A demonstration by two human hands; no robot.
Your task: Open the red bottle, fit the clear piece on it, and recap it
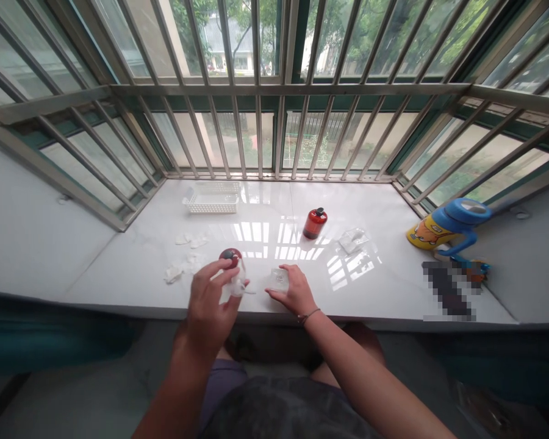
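Note:
My left hand (213,296) is raised above the front of the white sill, its fingers closed around a small clear piece (238,281) with a thin whitish tip; its exact kind is too blurred to tell. Just behind those fingers is a dark red item with a black top (230,256), partly hidden. My right hand (296,289) grips a small clear square container (279,279) between thumb and fingers, close to the sill's front edge. Farther back stands a red bottle with a black cap (315,224).
White crumpled scraps (174,272) lie on the left. A white perforated basket (211,199) sits at the back left, and a clear plastic bag (353,242) lies right of centre. A blue and yellow bottle (448,224) leans at the right wall. Metal bars (283,89) line the window.

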